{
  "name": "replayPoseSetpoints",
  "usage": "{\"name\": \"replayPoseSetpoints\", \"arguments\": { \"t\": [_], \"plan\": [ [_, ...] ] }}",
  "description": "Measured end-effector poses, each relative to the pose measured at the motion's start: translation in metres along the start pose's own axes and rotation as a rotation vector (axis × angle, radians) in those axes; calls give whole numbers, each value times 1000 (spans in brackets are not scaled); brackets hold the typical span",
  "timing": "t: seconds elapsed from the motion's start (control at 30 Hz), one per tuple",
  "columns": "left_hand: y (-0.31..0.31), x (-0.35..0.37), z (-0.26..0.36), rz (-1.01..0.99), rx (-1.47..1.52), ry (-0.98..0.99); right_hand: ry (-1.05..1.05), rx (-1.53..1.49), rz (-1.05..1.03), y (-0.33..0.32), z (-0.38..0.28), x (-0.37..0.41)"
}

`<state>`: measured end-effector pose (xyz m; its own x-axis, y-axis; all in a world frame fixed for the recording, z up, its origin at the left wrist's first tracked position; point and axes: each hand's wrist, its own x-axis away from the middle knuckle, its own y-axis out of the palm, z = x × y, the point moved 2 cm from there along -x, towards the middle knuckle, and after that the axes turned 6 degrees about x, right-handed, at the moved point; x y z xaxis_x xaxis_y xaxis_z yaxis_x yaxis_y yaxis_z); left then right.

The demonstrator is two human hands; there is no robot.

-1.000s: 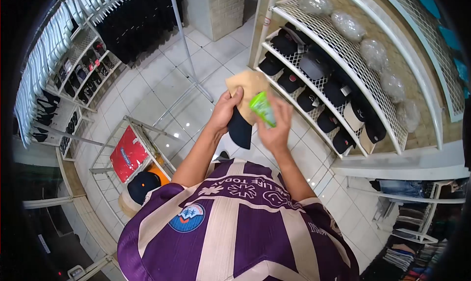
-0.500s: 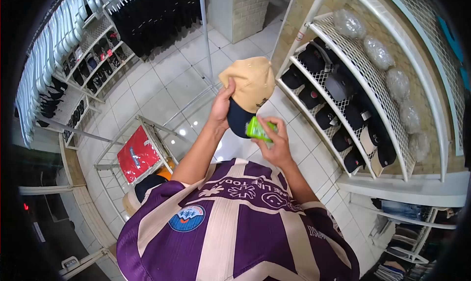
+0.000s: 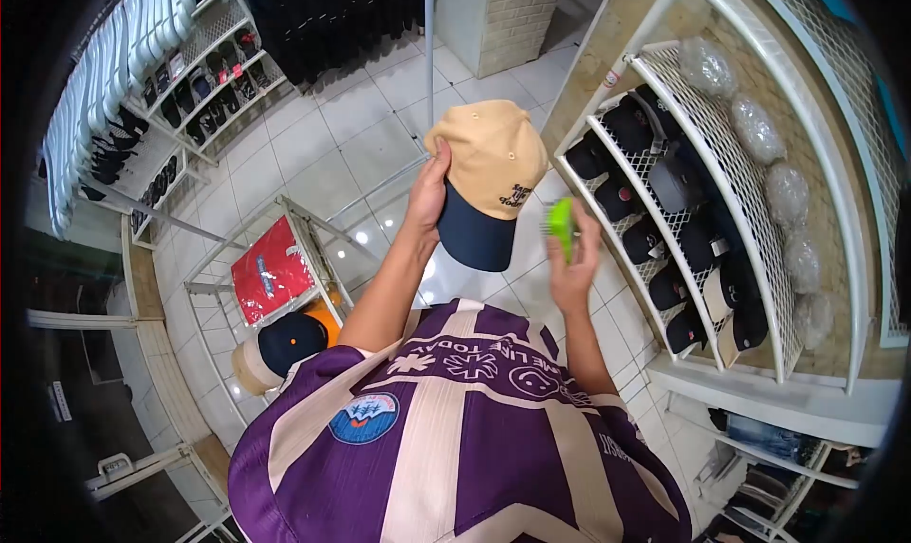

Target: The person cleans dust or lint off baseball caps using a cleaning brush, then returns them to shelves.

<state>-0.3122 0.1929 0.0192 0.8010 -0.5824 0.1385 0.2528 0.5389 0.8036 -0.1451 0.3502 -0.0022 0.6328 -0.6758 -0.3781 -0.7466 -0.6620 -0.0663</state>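
Note:
A tan baseball cap (image 3: 493,149) with a navy brim and dark lettering on its front is held up in front of me. My left hand (image 3: 432,190) grips it at its left edge, thumb on the tan crown, the other fingers hidden behind. The navy brim points down toward me. To the right of the cap, and apart from it, my right hand (image 3: 577,258) is closed around a bright green brush (image 3: 562,225). Its bristles face left, toward the cap.
At right, a white mesh rack (image 3: 655,202) holds several caps, with clear plastic-wrapped bundles (image 3: 759,130) on top. A small metal stand at left carries a red packaged garment (image 3: 272,270) and more caps (image 3: 292,344). White hangers (image 3: 123,78) and shoe shelves stand behind.
My right hand has moved the green brush away from the brim, to the right and up. The cap has turned so its front lettering and brim show more fully.

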Motion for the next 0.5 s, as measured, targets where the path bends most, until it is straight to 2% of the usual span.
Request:
{"name": "replayPoseSetpoints", "arguments": {
  "t": [0.1,0.17,0.2,0.27,0.3,0.4,0.5],
  "plan": [
    [-2,-4,-24,45,22,56,-223,214,-282,12,-25,6],
    [11,1,-27,-17,78,37,-452,324,-493,4,-60,3],
    [17,9,-28,-65,130,10,-447,318,-505,-4,-53,4],
    [33,21,-32,-16,148,-9,-217,171,-383,-28,-20,-1],
    [40,25,-35,-10,167,13,-112,269,-359,-40,-11,-7],
    [38,19,-63,-32,216,8,-190,282,-295,-68,-6,5],
    [56,32,-75,-47,230,-13,-249,244,-409,-84,-39,27]
  ]
}}
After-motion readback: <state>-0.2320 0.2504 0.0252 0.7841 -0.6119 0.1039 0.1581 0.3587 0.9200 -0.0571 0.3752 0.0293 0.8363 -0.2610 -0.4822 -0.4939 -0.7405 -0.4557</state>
